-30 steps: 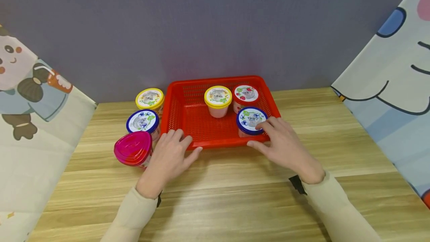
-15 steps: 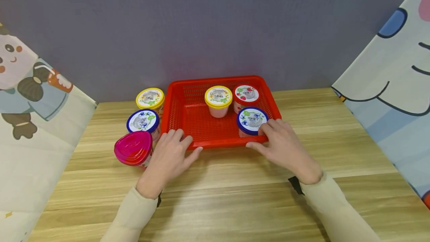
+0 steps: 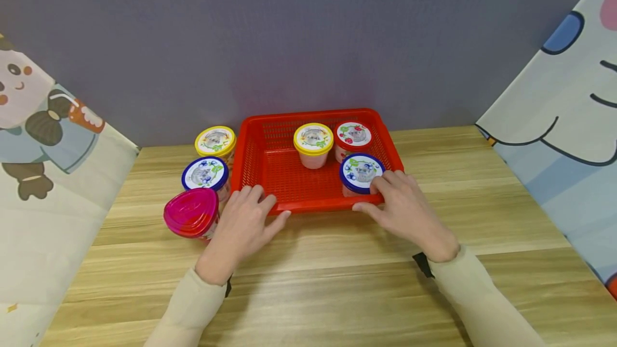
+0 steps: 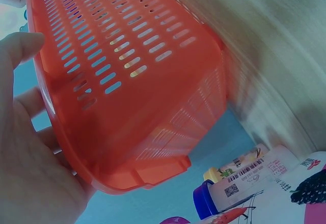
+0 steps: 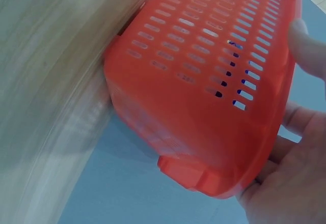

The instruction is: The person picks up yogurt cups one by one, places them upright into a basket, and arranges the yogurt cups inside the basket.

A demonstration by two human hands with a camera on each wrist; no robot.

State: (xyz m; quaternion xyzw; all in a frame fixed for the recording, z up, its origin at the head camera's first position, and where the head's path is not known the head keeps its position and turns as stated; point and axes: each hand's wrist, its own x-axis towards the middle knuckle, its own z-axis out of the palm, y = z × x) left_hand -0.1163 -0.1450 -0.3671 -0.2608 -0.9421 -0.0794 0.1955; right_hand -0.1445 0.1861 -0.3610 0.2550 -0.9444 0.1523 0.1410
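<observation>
A red plastic basket (image 3: 308, 206) stands on the wooden table against the grey panel. Over its front left corner my left hand (image 3: 243, 224) grips the rim, fingers inside and thumb outside. My right hand (image 3: 402, 205) holds the rim near the front right corner in the same way, its fingertips beside a blue-lidded cup (image 3: 360, 171). Behind that cup sit a red-lidded cup (image 3: 354, 135) and a yellow-lidded cup (image 3: 313, 141), both inside the basket. Both wrist views show the basket's slotted front wall (image 4: 132, 46), with the fingers partly hidden behind the rim.
Left of the basket, a yellow-lidded cup (image 3: 215, 141), a blue-lidded cup (image 3: 204, 173) and a tub with a pink lid (image 3: 192, 212) stand in a row, close to my left hand. The grey panel (image 3: 308, 42) rises directly behind. Printed cloths hang at both sides.
My right hand has drawn its fingers back off the blue lid and onto the basket's rim. The left hand, the basket and the cups look unmoved.
</observation>
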